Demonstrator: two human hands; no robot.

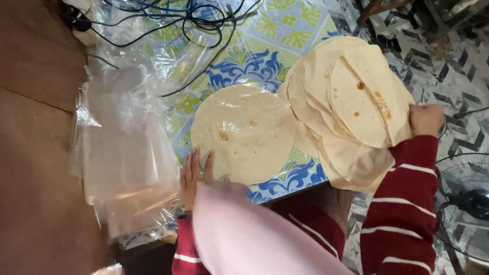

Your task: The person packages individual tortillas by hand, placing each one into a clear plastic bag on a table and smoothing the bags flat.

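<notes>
- Single tortilla (243,133) lies flat on the patterned tablecloth (287,22), looks like it's inside a clear bag – glossy film over it, bag edges hard to make out
- Left hand (195,174) sits at the tortilla's near edge, fingers (190,163) extended and slightly spread, tips touching or just beside the rim; palm hidden behind the pink cloth (261,244), so can't tell if it pinches the film
- Tortilla stack (349,104) just beside the single one, overlapping its right edge, fanned out and tilted, partly hanging past the table edge
- Right hand (425,120) closed on the far rim of the stack; fingers curled under, out of view – grip looks like a clamp on the edge, but how many sheets it holds can't be seen
- Risk: stack is fanned and held from one side only; lower sheets could slide off over the table edge onto the floor
- Risk: thin sheets bent at the hand could crease or tear
- Risk: film under the left fingers is slick, so the bagged tortilla could skid toward the edge
- Pile of clear plastic bags (124,148) left of the tortilla, near the left hand
- Tangled cables (167,10) at the far end of the table, well apart from both hands
- Floor fan (475,205) below right, off the table
</notes>
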